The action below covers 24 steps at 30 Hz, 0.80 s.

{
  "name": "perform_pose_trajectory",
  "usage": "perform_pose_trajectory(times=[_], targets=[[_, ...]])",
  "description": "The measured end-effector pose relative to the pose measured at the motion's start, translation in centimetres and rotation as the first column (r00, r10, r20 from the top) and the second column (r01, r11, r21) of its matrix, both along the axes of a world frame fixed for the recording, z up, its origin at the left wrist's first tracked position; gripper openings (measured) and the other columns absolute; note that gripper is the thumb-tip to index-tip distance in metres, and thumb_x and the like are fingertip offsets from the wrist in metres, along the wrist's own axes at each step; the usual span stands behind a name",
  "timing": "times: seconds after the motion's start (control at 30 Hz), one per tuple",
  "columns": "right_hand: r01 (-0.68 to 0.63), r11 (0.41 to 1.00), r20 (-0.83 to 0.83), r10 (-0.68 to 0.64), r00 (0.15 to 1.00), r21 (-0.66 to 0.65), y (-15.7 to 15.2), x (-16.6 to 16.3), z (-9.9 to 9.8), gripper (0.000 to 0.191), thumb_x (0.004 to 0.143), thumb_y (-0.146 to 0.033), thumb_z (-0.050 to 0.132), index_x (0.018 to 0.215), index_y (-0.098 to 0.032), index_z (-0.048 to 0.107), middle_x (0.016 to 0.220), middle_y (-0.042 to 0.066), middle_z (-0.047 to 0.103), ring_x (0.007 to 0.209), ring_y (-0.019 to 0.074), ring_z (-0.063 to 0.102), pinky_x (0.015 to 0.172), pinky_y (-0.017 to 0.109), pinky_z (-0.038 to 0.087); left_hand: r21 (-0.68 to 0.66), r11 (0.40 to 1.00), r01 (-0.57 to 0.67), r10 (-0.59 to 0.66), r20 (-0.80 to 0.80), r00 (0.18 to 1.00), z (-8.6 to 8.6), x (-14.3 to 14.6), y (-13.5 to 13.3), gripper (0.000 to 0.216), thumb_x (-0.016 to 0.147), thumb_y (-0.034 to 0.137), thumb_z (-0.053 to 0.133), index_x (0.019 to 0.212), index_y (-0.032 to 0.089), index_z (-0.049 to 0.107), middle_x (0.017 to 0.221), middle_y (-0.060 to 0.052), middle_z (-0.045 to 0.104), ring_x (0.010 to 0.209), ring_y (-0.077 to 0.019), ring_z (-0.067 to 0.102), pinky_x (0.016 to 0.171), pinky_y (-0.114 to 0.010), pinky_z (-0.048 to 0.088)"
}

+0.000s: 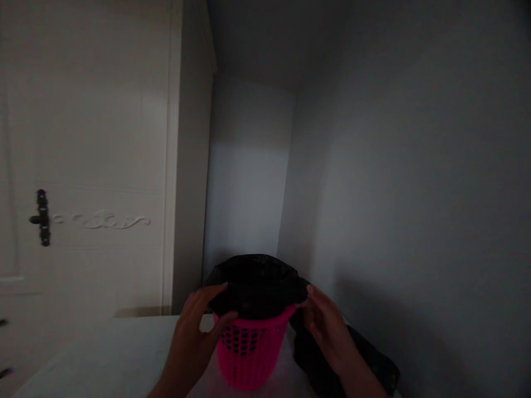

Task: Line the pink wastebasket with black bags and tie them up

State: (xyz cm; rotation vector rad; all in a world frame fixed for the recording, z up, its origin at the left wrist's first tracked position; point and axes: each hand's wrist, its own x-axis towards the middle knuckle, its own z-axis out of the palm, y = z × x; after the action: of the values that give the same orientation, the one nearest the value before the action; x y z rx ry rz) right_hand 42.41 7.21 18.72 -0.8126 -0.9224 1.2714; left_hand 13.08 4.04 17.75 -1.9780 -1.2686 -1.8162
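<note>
A bright pink basket-style bin (251, 356) with perforated sides stands upright on a pale surface. A black plastic bag (265, 301) lines it, its edge folded out over the rim. My left hand (197, 326) grips the bag at the left of the rim, thumb low on the fold and fingers higher up. At the right of the rim, my right hand (327, 326) pinches the bag's edge between thumb and fingers. The inside of the bin is dark.
More black material (373, 356), perhaps plastic, lies right of the bin, partly behind my right forearm. The pale tabletop (112, 348) extends left. A white wardrobe (103, 138) with a dark handle (43, 218) stands left; a grey wall (394, 166) rises right.
</note>
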Motion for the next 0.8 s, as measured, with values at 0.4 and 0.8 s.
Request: perform_pose_trajectory(times=[0.4,0.8], targets=[[0.073,0.996,0.329,-0.053,0.943,-0.050,10.5,2.6,1.8,0.039,0.068,-0.057,0.085,0.075,-0.021,0.072,0.067,0.000,0.067,0.052,0.0107,0.046,0.051,0.026,0.032,-0.394,0.754,0.526,0.018,0.813,0.582,-4.4,-3.1,4.7,0.076,0.068,0.081,0.076,0.115,0.022,0.077,0.121,-0.013,0.081,0.117,-0.0350,0.074,0.100,-0.047,0.059],[-0.076,0.952,0.563,-0.110,0.819,0.297,16.9,-4.0,7.1,0.015,0.065,-0.028,0.082,0.069,-0.021,0.070,0.072,-0.001,0.071,0.081,0.0195,0.065,0.088,0.036,0.050,-0.181,0.879,0.441,-0.121,0.810,0.574,-2.1,-1.7,5.6,0.072,0.074,0.061,0.084,0.133,0.022,0.071,0.138,-0.013,0.076,0.126,-0.0319,0.070,0.102,-0.042,0.058]])
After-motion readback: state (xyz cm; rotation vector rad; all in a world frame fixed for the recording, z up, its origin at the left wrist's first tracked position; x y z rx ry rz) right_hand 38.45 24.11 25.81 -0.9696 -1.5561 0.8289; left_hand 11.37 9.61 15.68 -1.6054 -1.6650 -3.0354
